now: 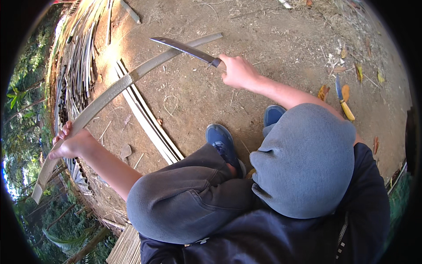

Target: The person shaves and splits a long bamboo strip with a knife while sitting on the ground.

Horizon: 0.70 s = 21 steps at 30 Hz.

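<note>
My left hand (pixel 74 142) is closed around a long, flat, grey-brown bamboo strip (pixel 104 97). The strip slants up across the view, its lower end sticking out past my fingers and its far end above the ground. In my right hand (pixel 238 73) is a machete (pixel 187 48), gripped by its handle, which the fingers mostly hide. Its dark blade points left and crosses over the strip near the far end. Whether the blade touches the strip I cannot tell.
Pale split strips (pixel 147 116) lie on the dirt beyond my left knee. At the left a large pile of thin strips (pixel 83 57) runs along greenery. A knife with a yellow handle (pixel 347 110) lies at the right near dry leaves. My blue shoes (pixel 220 138) stand between.
</note>
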Available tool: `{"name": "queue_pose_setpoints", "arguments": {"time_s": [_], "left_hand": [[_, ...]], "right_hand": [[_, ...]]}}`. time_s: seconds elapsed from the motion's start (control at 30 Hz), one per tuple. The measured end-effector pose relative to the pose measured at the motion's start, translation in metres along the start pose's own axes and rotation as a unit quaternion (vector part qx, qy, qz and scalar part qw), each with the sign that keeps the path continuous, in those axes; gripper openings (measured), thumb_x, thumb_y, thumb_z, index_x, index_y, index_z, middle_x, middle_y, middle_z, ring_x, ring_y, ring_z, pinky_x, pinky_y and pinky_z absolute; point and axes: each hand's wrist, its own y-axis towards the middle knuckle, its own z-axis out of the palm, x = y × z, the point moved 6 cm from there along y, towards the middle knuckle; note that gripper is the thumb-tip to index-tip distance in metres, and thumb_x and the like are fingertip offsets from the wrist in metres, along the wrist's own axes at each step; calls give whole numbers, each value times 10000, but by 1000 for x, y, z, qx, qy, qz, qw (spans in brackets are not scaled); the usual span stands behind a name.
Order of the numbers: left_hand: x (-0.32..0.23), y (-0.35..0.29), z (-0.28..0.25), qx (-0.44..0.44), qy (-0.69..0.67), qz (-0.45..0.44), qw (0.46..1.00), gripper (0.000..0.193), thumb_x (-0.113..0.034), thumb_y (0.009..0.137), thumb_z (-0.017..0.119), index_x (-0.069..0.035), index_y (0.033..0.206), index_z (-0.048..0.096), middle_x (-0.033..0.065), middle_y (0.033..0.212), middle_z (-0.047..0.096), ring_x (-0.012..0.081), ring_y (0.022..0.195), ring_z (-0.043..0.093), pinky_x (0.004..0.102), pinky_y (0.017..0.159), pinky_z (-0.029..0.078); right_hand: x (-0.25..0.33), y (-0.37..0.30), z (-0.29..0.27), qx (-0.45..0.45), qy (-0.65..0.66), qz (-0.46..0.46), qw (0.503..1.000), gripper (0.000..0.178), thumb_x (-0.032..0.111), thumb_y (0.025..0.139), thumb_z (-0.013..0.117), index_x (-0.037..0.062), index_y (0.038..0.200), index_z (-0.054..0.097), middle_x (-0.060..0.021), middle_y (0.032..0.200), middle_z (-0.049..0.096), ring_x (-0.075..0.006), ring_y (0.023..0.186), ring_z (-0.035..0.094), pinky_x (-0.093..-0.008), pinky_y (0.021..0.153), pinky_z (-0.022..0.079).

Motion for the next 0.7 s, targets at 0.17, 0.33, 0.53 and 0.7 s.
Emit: {"name": "queue_pose_setpoints", "arguments": {"time_s": [0.17,0.33,0.53,0.7], "left_hand": [[12,11,-8,-11,26,-3,1000,632,-683,994,179,-134,764,391,-2,606,352,156,527,380,301,499,427],[5,8,-6,-16,23,-6,1000,622,-673,999,163,-133,778,379,3,607,348,165,534,373,313,518,443],[10,9,-8,-12,16,-25,1000,593,-633,1023,184,-140,774,402,-8,596,330,168,516,316,306,498,374],[7,-1,5,106,-26,-23,994,548,-619,982,268,-138,768,421,4,629,376,166,538,362,349,548,403]], "right_hand": [[-74,32,-10,21,-23,140,990,338,42,843,579,-6,1177,556,-90,776,624,-170,555,575,-342,487,478],[-60,6,-8,2,-17,104,994,291,43,819,569,15,1109,572,-118,755,635,-214,616,630,-383,532,506],[-99,23,-23,-26,-27,171,985,246,98,801,608,14,1032,616,-174,898,703,-310,810,706,-436,711,551],[-76,20,-11,-34,34,142,989,211,80,783,624,2,978,594,-178,846,675,-290,777,683,-431,671,516]]}}
